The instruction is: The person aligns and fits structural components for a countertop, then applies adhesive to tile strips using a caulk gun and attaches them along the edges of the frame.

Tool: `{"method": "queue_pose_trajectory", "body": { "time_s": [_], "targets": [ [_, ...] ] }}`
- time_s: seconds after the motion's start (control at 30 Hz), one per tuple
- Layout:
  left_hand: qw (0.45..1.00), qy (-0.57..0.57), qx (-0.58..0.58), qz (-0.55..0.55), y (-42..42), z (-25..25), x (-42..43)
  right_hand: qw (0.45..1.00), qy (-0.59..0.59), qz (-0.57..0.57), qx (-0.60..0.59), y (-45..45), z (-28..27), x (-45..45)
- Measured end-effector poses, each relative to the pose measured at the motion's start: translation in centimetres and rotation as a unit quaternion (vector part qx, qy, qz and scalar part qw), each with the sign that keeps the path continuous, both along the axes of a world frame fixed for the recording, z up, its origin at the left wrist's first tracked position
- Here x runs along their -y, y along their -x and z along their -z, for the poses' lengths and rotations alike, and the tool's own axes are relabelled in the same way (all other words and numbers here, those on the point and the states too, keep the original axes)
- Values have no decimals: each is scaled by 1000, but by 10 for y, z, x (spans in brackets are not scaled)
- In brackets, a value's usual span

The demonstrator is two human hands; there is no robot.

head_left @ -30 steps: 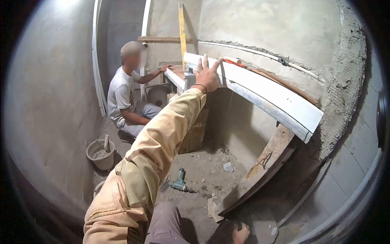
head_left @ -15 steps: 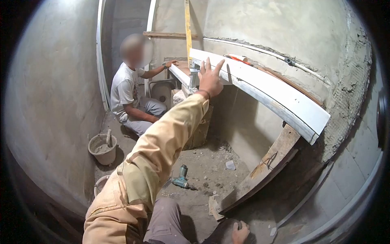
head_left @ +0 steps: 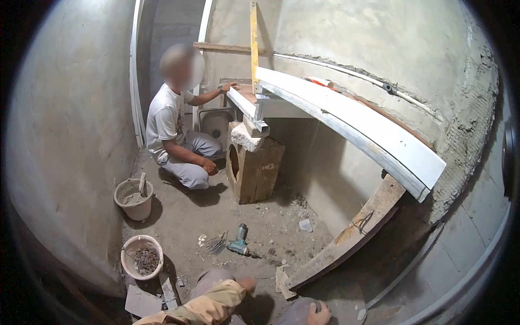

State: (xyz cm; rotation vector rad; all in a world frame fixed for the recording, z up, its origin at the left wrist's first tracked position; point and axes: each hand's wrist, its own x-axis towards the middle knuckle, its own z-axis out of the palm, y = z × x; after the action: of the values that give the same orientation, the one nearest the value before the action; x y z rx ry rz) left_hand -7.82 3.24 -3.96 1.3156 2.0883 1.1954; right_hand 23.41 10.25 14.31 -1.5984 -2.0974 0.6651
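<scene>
My left hand [head_left: 247, 285], at the end of a beige sleeve [head_left: 208, 304], is low by my left knee. It is small and blurred, and its fingers cannot be made out. On my right knee [head_left: 295, 312] lies my right hand [head_left: 320, 313], its visible fingers apart and holding nothing; the frame's bottom edge cuts it off. Ahead on the floor are a teal cordless drill [head_left: 238, 241] and a bunch of thin rods [head_left: 216, 244]. Above them a long white panel [head_left: 357, 116] rests on a metal frame, with a yellow level [head_left: 253, 43] upright at its far end.
A co-worker [head_left: 176, 122] squats at the back left, one hand on the far ledge. A wooden box [head_left: 260, 170] and a slanted plank [head_left: 352, 230] stand beneath the panel. Left are a mortar bucket [head_left: 135, 208] and a bucket of small metal pieces [head_left: 128, 266].
My left hand has come away from the white panel's far end and dropped down to my knee. The wooden box and the lower bucket now show. My right hand stays on my knee.
</scene>
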Motion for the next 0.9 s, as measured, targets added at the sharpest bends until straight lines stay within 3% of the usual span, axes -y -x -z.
{"method": "queue_pose_trajectory", "body": {
  "time_s": [0.1, 0.17, 0.27, 0.3, 0.33, 0.4, 0.43, 0.5, 0.6, 0.77, 0.9],
  "targets": [
    [956, 181, 15, 232, -30, 16, -15, 999, -5, -10, -31, -8, 1, 6],
    [926, 222, 1, 306, -34, 16, -28, 998, -43, -25, -38, -7, 8, 4],
    [969, 86, -58, 226, -21, 45, -21, 999, -27, 1, -32, -1, 4, 5],
    [942, 194, -94, 258, -8, 138, -45, 999, -28, 5, -31, -2, 4, 6],
    [941, 193, -92, 262, -8, 135, -51, 998, -44, 8, -32, -4, 4, 7],
    [790, 455, -162, 376, -2, 110, -57, 998, -60, 13, -30, -6, 2, 11],
    [790, 454, -161, 379, -9, 103, -51, 998, -54, 14, -30, -5, -1, 13],
    [880, 317, -119, 332, -19, 91, -37, 998, -46, 16, -31, -2, 0, 13],
    [909, 279, -71, 301, -29, 77, -29, 997, -73, 17, -9, 4, 7, 8],
    [894, 309, -139, 294, -23, 97, -37, 995, -97, 19, -18, 2, 17, 5],
    [890, 297, -148, 311, -19, 73, -29, 996, -87, 18, -16, 4, 16, 5]
  ]
}}
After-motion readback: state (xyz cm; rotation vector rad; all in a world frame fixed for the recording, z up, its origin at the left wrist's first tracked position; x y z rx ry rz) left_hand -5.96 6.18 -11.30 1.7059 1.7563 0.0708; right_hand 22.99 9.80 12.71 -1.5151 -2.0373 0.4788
